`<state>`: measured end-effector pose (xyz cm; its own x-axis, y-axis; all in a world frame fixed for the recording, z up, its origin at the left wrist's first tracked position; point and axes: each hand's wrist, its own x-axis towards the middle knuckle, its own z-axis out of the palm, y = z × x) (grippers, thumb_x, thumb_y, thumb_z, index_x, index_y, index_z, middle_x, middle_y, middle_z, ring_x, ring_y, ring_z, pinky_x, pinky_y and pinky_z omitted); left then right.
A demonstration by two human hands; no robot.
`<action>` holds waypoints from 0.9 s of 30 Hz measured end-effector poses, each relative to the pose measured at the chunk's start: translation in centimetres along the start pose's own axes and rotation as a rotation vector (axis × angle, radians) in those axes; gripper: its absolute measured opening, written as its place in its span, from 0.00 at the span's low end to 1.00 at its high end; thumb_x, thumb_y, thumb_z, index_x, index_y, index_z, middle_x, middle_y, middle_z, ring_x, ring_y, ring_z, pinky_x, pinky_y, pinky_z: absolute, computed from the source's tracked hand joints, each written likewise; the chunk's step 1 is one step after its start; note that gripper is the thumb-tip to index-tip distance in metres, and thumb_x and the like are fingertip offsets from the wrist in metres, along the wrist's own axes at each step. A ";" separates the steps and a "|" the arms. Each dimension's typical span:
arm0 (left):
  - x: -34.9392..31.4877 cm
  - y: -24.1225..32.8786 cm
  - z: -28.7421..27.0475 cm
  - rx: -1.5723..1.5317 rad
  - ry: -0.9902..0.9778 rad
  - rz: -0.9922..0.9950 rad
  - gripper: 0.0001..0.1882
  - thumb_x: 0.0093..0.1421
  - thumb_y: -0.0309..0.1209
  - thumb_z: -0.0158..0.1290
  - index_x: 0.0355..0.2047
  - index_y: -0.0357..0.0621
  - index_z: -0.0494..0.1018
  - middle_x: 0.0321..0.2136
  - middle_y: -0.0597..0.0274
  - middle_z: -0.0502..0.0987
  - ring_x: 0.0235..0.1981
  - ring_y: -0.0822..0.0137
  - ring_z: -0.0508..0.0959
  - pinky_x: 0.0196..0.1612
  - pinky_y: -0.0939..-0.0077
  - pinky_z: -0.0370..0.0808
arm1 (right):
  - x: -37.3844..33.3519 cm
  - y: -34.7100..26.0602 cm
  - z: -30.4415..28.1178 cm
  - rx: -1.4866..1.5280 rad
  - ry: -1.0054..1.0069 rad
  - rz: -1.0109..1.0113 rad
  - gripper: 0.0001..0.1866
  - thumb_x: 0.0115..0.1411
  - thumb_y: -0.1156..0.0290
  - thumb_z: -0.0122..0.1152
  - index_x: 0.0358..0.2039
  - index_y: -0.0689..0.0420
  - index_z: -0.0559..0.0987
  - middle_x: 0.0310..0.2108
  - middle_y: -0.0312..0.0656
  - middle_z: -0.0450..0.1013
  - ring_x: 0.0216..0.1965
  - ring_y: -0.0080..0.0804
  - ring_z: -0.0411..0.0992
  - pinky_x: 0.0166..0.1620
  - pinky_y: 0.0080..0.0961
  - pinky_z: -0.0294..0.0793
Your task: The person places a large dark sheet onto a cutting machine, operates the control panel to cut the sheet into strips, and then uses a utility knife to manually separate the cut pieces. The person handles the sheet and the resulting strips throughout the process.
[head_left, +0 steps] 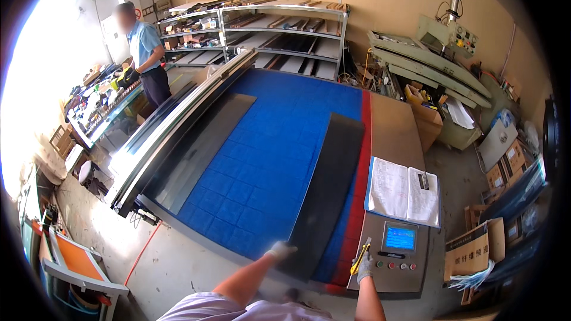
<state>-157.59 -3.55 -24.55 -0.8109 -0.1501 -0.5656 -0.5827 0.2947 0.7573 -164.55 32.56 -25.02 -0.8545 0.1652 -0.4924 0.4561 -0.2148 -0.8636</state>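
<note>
A long black sheet (324, 184) lies lengthwise over the right side of the blue cutting-table bed (262, 142), its near end smeared by motion. My left hand (281, 251), in a pale glove, is closed at the left edge of that near end; the fingertips are partly hidden. To the right, my gloved right hand (365, 266) is wrapped round a yellow utility knife (358, 259), its tip pointing up and away from me. That hand is just left of the control panel with its lit blue screen (399, 238).
A second dark sheet (208, 148) lies on the left of the bed, beside a long metal gantry (184, 125). An open folder of papers (404, 193) rests beyond the screen. Shelving (279, 24) stands behind. A person (146, 53) stands at a cluttered table at the far left.
</note>
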 end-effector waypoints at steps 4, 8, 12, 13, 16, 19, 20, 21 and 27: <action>-0.2 -1.1 -0.8 0.147 0.062 0.081 0.24 0.59 0.44 0.60 0.48 0.36 0.78 0.41 0.53 0.83 0.42 0.60 0.81 0.47 0.67 0.75 | -1.4 -0.4 0.8 -0.157 -0.035 -0.025 0.16 0.73 0.53 0.39 0.43 0.52 0.69 0.20 0.41 0.74 0.15 0.28 0.71 0.20 0.26 0.72; 0.9 -1.4 -0.5 0.163 0.048 0.122 0.24 0.59 0.46 0.60 0.47 0.38 0.79 0.41 0.53 0.83 0.42 0.58 0.81 0.46 0.66 0.75 | -1.2 0.1 0.2 -0.165 -0.013 -0.069 0.16 0.74 0.55 0.37 0.42 0.54 0.68 0.20 0.43 0.75 0.16 0.28 0.71 0.20 0.26 0.72; 0.6 -1.8 -0.4 0.070 0.085 0.067 0.24 0.59 0.45 0.61 0.48 0.38 0.79 0.39 0.56 0.83 0.39 0.62 0.81 0.44 0.68 0.76 | -0.6 0.3 0.2 -0.118 -0.047 -0.061 0.17 0.74 0.54 0.37 0.41 0.54 0.68 0.21 0.44 0.75 0.16 0.29 0.72 0.21 0.25 0.72; 0.2 -1.1 -0.3 0.045 0.082 0.038 0.24 0.58 0.44 0.62 0.48 0.38 0.79 0.38 0.57 0.83 0.38 0.63 0.81 0.44 0.68 0.76 | -0.3 0.3 -0.1 -0.097 -0.036 -0.066 0.18 0.74 0.54 0.37 0.41 0.54 0.68 0.21 0.44 0.75 0.16 0.29 0.72 0.21 0.26 0.72; -0.8 0.9 -0.7 0.092 0.013 -0.011 0.24 0.57 0.43 0.63 0.48 0.36 0.79 0.36 0.59 0.83 0.36 0.66 0.80 0.41 0.69 0.76 | -0.3 0.1 -0.4 -0.042 -0.008 -0.074 0.18 0.74 0.53 0.38 0.40 0.55 0.69 0.21 0.44 0.75 0.17 0.30 0.72 0.22 0.26 0.73; -0.2 -1.0 -0.9 -0.028 0.027 -0.008 0.25 0.57 0.42 0.63 0.47 0.34 0.78 0.37 0.59 0.83 0.35 0.66 0.80 0.41 0.69 0.76 | -0.6 0.0 0.5 0.021 -0.022 -0.073 0.19 0.74 0.53 0.39 0.38 0.55 0.69 0.20 0.44 0.74 0.17 0.31 0.72 0.22 0.27 0.73; -0.5 -0.5 -0.8 -0.037 0.022 -0.014 0.24 0.57 0.42 0.63 0.47 0.34 0.78 0.37 0.58 0.82 0.35 0.66 0.80 0.40 0.69 0.76 | -0.8 -0.1 0.3 0.008 -0.012 -0.086 0.19 0.74 0.53 0.39 0.38 0.55 0.70 0.20 0.44 0.74 0.17 0.31 0.72 0.21 0.27 0.74; -1.4 0.8 -1.0 -0.044 0.019 -0.021 0.24 0.58 0.41 0.63 0.47 0.34 0.78 0.37 0.58 0.82 0.35 0.66 0.80 0.40 0.69 0.76 | -1.0 -0.5 0.3 -0.003 -0.004 -0.099 0.19 0.74 0.53 0.39 0.38 0.55 0.70 0.20 0.44 0.74 0.17 0.31 0.72 0.21 0.27 0.74; -1.0 0.5 -1.0 0.005 0.034 -0.027 0.23 0.59 0.40 0.62 0.47 0.34 0.78 0.37 0.58 0.82 0.34 0.66 0.80 0.39 0.69 0.77 | -1.0 -0.6 0.3 0.050 -0.002 -0.079 0.18 0.74 0.54 0.40 0.37 0.55 0.70 0.19 0.43 0.74 0.16 0.32 0.73 0.18 0.28 0.73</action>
<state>-157.15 -4.20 -23.26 -0.7965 -0.1898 -0.5741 -0.6040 0.2950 0.7404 -164.03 32.24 -24.03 -0.8879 0.1819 -0.4226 0.3742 -0.2488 -0.8934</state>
